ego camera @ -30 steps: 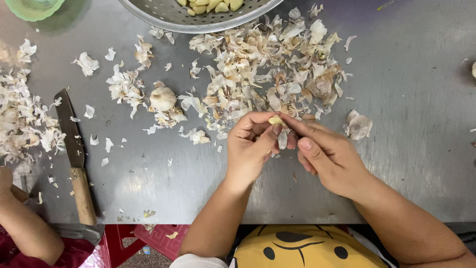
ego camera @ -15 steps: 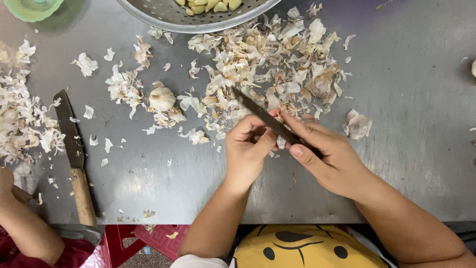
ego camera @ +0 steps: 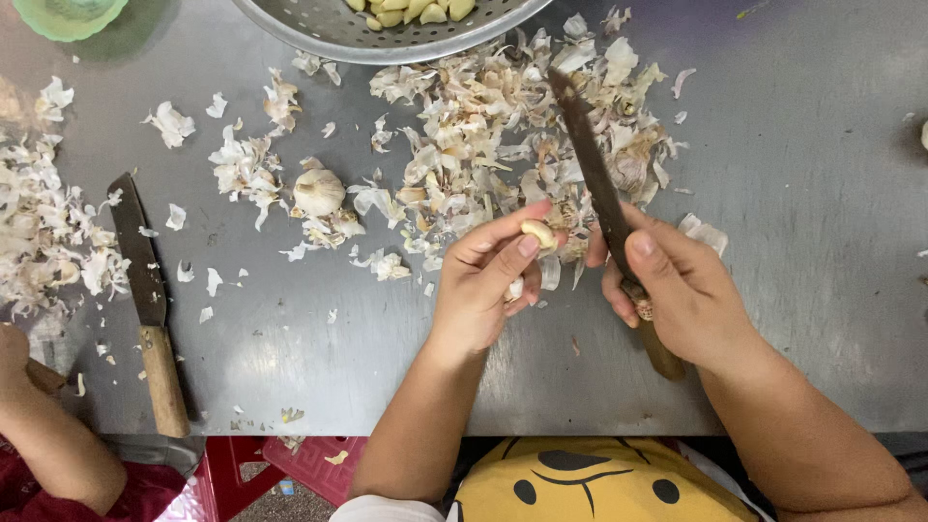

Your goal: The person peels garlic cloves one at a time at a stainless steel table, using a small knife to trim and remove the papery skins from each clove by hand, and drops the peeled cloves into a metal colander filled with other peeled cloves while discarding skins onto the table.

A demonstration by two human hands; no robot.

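L hand pinches a garlic clove at its fingertips; R hand clenched on paring knife, blade just right of clove (tip over the skins). Risk: a slip nicks the thumb.

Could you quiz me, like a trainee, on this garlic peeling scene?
1. True or false: the left hand pinches a garlic clove.
2. What does the right hand hold? A) spoon B) knife C) brush
3. What lies on the table left of the whole garlic bulb?

Key:
1. True.
2. B; its blade points away over the peel pile.
3. A second knife with a wooden handle.
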